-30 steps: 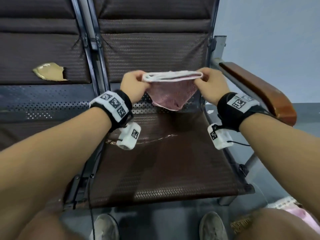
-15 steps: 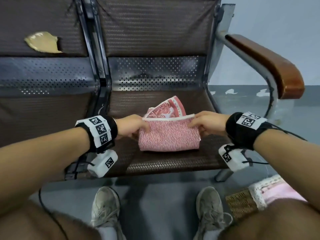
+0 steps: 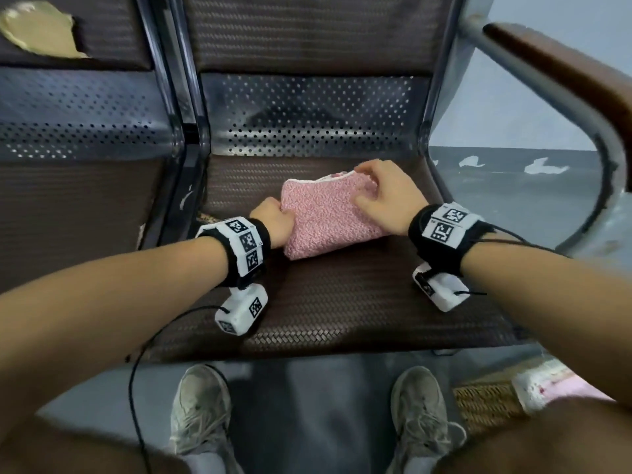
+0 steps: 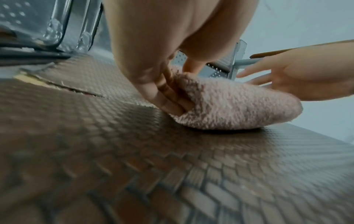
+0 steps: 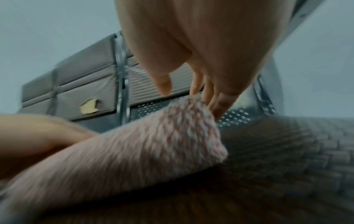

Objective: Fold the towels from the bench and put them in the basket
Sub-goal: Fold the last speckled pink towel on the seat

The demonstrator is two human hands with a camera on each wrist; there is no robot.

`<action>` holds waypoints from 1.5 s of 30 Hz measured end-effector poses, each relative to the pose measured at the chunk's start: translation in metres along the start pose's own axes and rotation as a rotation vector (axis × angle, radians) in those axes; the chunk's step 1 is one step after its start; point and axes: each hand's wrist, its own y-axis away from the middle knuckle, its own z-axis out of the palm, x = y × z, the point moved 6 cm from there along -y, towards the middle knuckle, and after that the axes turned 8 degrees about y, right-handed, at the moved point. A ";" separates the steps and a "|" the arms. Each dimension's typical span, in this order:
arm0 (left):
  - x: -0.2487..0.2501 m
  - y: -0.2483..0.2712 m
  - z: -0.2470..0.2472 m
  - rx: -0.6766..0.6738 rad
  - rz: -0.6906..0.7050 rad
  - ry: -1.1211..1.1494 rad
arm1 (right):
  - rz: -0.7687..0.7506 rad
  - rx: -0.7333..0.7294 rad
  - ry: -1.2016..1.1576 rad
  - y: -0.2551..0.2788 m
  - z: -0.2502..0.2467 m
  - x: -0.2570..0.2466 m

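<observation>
A pink terry towel lies folded in a thick bundle on the brown woven bench seat. My left hand grips its left end, with fingers tucked against the fold and the thumb on top. Over the towel's far right part rests my right hand, whose fingers reach down past the far edge while the thumb stays clear of the cloth. The towel bulges between both hands. On the floor at the lower right stands the wicker basket, which holds pink cloth.
A wooden armrest on a metal tube curves down at the right of the seat. The perforated metal back rises behind the towel. My two shoes stand on the grey floor in front of the bench. The left backrest has a torn patch.
A second ago the towel hung in the air between both hands. It then came down onto the seat and has been folded into a smaller bundle under my hands.
</observation>
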 end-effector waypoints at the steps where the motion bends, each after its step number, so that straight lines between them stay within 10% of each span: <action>1: -0.002 0.000 -0.001 0.007 -0.019 0.004 | -0.096 -0.075 0.056 0.007 0.005 -0.007; 5: 0.013 0.018 -0.015 0.112 0.231 -0.070 | -0.145 -0.439 0.225 0.030 0.034 -0.006; 8: 0.028 0.039 0.001 -0.177 0.510 -0.301 | -0.166 -0.468 0.305 0.030 0.035 -0.008; 10: 0.024 0.047 0.011 -0.318 0.487 -0.423 | -0.176 -0.429 0.355 0.029 0.031 -0.012; 13: 0.024 0.054 0.005 -0.191 0.512 -0.495 | -0.159 -0.344 0.364 0.033 0.019 -0.013; 25: -0.007 0.064 -0.014 -0.085 0.125 0.215 | 0.118 -0.363 -0.217 0.072 -0.003 0.018; 29: 0.016 0.073 -0.022 0.227 0.422 -0.113 | 0.262 -0.290 -0.062 0.060 0.011 0.020; 33: 0.040 0.084 0.007 -0.079 0.629 -0.486 | 0.355 -0.196 0.160 0.054 0.002 0.019; 36: 0.042 0.075 0.020 -0.208 0.570 -0.650 | 0.117 -0.145 0.260 0.051 -0.003 -0.003; 39: 0.063 0.074 0.013 -0.149 0.554 -0.592 | -0.109 -0.316 0.267 0.064 0.004 -0.026; 45: 0.147 0.119 -0.004 -0.060 0.592 -0.053 | 0.011 -0.232 0.082 0.112 -0.071 -0.002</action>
